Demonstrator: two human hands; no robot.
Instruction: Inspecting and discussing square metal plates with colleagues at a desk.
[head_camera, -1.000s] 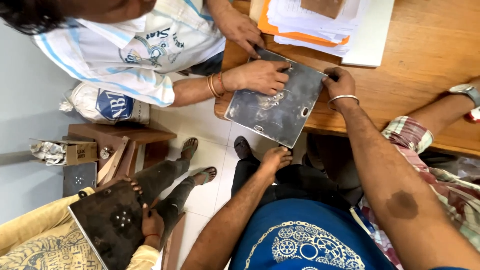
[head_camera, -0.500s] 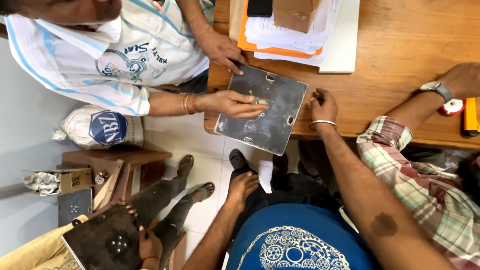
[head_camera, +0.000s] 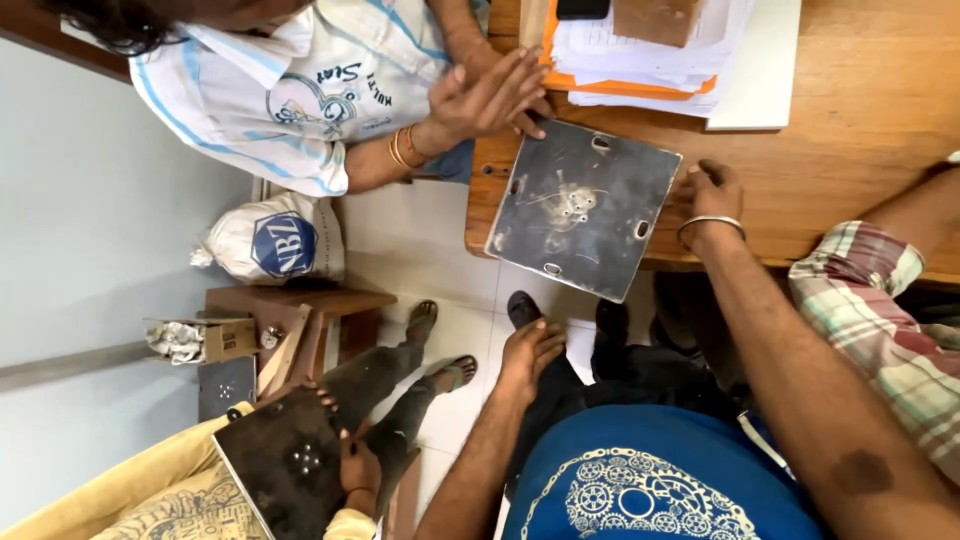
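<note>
A square dark metal plate (head_camera: 580, 210) with small holes lies on the wooden table (head_camera: 850, 120), one corner hanging over the table's edge. My right hand (head_camera: 708, 192), a metal bangle on its wrist, grips the plate's right edge with curled fingers. My left hand (head_camera: 530, 352) rests flat on my left knee, below the table edge, holding nothing. A co-worker in a white and blue striped shirt (head_camera: 300, 90) has both hands (head_camera: 490, 95) raised just off the plate's top left corner.
A stack of papers and an orange folder (head_camera: 650, 60) lies at the table's far side. A plaid-sleeved person (head_camera: 890, 320) sits at right. At lower left a seated person holds another dark plate (head_camera: 290, 465). A white sack (head_camera: 275, 240) and a wooden stool (head_camera: 300, 320) stand on the floor.
The co-worker's hand has lifted off the plate's surface and now hovers by its corner. My right hand stays at the plate's right edge; my left stays on my knee.
</note>
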